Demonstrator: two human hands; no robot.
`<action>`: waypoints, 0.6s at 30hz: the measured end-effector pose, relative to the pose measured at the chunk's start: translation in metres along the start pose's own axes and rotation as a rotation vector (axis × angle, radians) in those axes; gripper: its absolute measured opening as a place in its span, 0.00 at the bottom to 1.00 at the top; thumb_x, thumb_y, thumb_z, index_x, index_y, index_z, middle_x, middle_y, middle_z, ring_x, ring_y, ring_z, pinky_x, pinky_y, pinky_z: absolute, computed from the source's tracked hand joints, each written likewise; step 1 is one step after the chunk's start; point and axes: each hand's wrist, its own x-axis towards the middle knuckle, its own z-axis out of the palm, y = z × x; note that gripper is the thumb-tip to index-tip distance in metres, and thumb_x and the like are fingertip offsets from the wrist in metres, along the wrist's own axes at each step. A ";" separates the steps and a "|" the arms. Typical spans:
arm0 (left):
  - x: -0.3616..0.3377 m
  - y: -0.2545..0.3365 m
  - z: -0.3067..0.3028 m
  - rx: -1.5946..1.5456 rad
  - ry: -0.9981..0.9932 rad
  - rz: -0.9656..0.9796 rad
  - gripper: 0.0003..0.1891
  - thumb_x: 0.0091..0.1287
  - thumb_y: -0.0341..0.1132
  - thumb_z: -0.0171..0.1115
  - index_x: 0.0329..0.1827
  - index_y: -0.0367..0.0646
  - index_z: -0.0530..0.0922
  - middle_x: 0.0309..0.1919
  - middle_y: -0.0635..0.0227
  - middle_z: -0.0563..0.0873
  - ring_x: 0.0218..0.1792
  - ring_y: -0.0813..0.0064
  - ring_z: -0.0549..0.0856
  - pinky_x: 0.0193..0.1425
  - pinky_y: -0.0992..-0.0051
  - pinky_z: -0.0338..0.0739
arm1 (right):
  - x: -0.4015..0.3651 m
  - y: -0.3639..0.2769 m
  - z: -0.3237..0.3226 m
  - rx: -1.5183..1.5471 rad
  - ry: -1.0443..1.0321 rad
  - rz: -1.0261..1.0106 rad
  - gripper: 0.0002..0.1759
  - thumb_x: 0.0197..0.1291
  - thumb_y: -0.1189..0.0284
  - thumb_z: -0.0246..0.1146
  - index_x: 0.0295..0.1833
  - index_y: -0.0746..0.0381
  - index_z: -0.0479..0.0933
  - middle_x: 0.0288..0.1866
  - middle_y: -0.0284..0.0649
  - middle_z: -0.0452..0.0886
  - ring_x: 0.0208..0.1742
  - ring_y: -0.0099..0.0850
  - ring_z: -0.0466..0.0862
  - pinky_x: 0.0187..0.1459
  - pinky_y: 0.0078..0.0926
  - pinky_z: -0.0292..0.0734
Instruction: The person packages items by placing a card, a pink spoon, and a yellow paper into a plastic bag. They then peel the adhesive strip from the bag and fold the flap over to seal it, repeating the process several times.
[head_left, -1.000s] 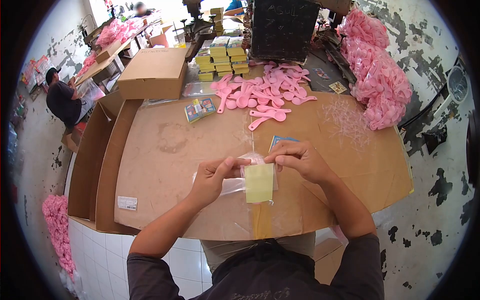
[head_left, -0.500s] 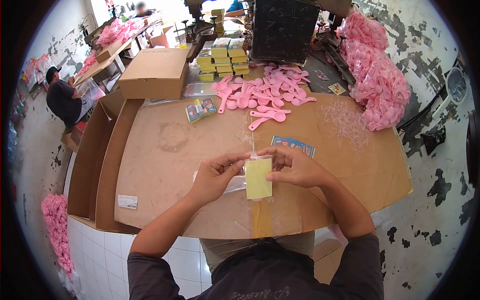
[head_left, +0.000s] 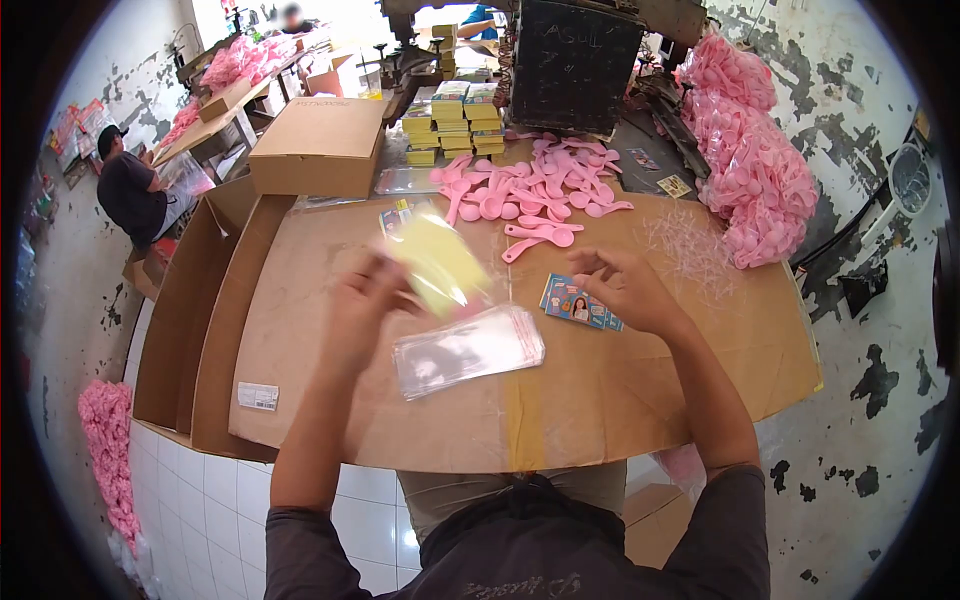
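Peeling white walls [head_left: 840,430] stand behind a broad brown cardboard sheet [head_left: 690,370], which covers the table, perhaps to give a flat surface. At its far side lies a loose heap of pink plastic spoons [head_left: 545,185], with piled card bundles with yellow edges [head_left: 450,115] behind it, so both are out of the way but probably within reach.

Nearer, the left hand [head_left: 365,300] is blurred by motion; its fingers appear closed on the near corner of a pale yellow card in a clear plastic sleeve [head_left: 437,265]. Such a hold at the edge leaves most of the face uncovered. This packet is tilted above the left half of the sheet.

Under and beside it, a flat stack of clear plastic sleeves [head_left: 465,355] lies between the hands, a place convenient for either one. The right hand [head_left: 615,285] is half open, with fingers loosely bent and nothing visible in them, just over some blue printed cards [head_left: 575,300].
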 end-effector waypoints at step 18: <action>0.001 -0.057 0.029 1.117 -0.330 0.333 0.18 0.63 0.36 0.77 0.55 0.42 0.88 0.45 0.62 0.85 0.46 0.67 0.86 0.51 0.67 0.80 | -0.017 0.049 0.002 -0.092 0.158 0.028 0.12 0.63 0.75 0.72 0.50 0.65 0.83 0.44 0.40 0.84 0.50 0.34 0.83 0.55 0.34 0.77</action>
